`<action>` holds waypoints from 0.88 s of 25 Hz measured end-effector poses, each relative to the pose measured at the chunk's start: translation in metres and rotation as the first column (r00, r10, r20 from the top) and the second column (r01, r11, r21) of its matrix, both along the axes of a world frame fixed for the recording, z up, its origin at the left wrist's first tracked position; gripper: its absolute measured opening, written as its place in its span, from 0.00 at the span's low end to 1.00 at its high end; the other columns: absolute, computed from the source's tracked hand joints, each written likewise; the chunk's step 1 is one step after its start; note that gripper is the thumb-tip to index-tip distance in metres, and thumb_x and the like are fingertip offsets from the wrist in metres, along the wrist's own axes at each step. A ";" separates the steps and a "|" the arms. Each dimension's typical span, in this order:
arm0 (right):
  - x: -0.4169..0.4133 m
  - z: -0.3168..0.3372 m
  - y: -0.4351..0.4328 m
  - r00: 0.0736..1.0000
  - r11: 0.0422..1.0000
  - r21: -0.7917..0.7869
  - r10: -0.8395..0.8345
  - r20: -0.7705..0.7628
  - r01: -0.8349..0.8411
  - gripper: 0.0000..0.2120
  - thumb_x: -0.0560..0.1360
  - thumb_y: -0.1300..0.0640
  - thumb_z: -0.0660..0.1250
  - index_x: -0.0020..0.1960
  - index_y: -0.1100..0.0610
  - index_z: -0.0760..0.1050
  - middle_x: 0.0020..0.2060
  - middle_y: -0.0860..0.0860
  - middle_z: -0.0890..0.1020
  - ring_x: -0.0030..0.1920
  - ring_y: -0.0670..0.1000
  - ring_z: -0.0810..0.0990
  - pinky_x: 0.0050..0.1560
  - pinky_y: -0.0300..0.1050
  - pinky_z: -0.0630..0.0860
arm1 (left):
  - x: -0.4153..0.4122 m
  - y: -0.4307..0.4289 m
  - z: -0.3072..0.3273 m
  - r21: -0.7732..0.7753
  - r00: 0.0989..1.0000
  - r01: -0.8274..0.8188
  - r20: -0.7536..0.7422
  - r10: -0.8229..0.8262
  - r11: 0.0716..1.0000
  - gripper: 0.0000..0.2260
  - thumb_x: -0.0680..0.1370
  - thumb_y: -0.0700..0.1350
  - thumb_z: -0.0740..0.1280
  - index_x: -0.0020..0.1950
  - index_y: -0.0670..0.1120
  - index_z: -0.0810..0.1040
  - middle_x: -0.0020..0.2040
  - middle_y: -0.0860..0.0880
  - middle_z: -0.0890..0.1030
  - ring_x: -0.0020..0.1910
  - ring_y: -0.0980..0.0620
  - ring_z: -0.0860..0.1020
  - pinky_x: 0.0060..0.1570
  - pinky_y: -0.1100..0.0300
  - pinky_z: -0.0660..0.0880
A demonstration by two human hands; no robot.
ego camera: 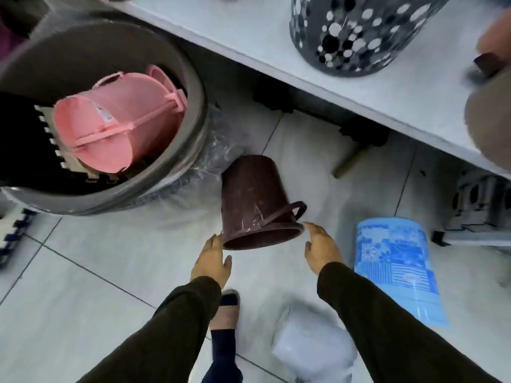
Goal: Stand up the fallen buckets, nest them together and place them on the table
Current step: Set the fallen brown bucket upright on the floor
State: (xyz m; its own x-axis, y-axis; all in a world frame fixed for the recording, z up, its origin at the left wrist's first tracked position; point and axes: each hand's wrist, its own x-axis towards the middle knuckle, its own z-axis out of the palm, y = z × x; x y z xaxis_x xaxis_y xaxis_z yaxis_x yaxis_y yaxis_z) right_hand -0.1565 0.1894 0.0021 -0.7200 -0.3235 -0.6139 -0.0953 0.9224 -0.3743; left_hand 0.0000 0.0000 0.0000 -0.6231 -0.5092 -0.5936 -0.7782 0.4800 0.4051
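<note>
Two hands close in on one fallen bucket

One brown bucket (257, 200) lies on its side on the floor, mouth toward the person; the left hand (211, 261) is spread at the rim's left edge, perhaps touching, the right hand (322, 251) spread just right of the rim, gripping nothing. Best to clamp the rim from both sides and tip it base-down. Left of the bucket a big tub (190, 87) crowds it; the table (276, 45) edge overhangs beyond; open floor lies nearer the person

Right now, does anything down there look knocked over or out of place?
Yes. A dark brown bucket lies tipped on the floor tiles by the big grey tub, its mouth facing the person. Both hands, left and right, reach for its rim.
</note>
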 end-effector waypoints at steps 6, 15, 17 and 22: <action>-0.016 -0.075 -0.032 0.998 0.998 0.002 -0.069 0.002 0.069 0.15 0.79 0.63 0.61 0.65 0.56 0.73 0.63 0.56 0.79 0.63 0.59 0.80 0.70 0.55 0.72 | -0.029 -0.021 -0.068 -0.062 0.987 0.102 -0.118 -0.109 0.993 0.06 0.77 0.43 0.64 0.47 0.49 0.67 0.45 0.47 0.79 0.42 0.42 0.77 0.40 0.54 0.74; -0.083 -0.041 -0.049 0.942 0.976 -0.195 -0.154 -0.299 0.097 0.19 0.80 0.59 0.60 0.70 0.48 0.66 0.66 0.53 0.77 0.64 0.58 0.77 0.65 0.57 0.76 | -0.110 -0.074 -0.037 -0.027 0.925 0.100 -0.367 -0.102 0.995 0.15 0.80 0.49 0.63 0.67 0.52 0.73 0.53 0.44 0.85 0.51 0.42 0.83 0.54 0.49 0.80; -0.100 -0.041 -0.053 0.962 0.980 -0.172 -0.136 -0.236 0.096 0.29 0.79 0.63 0.61 0.76 0.48 0.59 0.73 0.53 0.69 0.69 0.58 0.73 0.69 0.57 0.74 | -0.140 -0.089 -0.036 0.010 0.921 0.032 -0.389 -0.026 0.999 0.14 0.79 0.46 0.65 0.65 0.49 0.76 0.53 0.44 0.86 0.51 0.44 0.84 0.57 0.52 0.79; -0.091 -0.056 -0.042 0.924 0.904 -0.206 -0.381 0.012 0.375 0.30 0.76 0.65 0.65 0.75 0.50 0.63 0.74 0.53 0.67 0.69 0.59 0.75 0.68 0.49 0.73 | -0.180 -0.113 -0.051 0.326 0.886 -0.342 -0.201 0.418 0.881 0.14 0.79 0.44 0.66 0.64 0.44 0.74 0.56 0.39 0.83 0.50 0.41 0.83 0.56 0.45 0.80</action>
State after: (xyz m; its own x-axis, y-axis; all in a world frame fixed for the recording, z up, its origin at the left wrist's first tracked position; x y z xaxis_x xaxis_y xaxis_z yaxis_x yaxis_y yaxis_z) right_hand -0.2476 0.1476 -0.0542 -0.8287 -0.1375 -0.5425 0.2324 0.7972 -0.5572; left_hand -0.1799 -0.1133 -0.0508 -0.5639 -0.5785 -0.5894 -0.7266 0.0084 0.6870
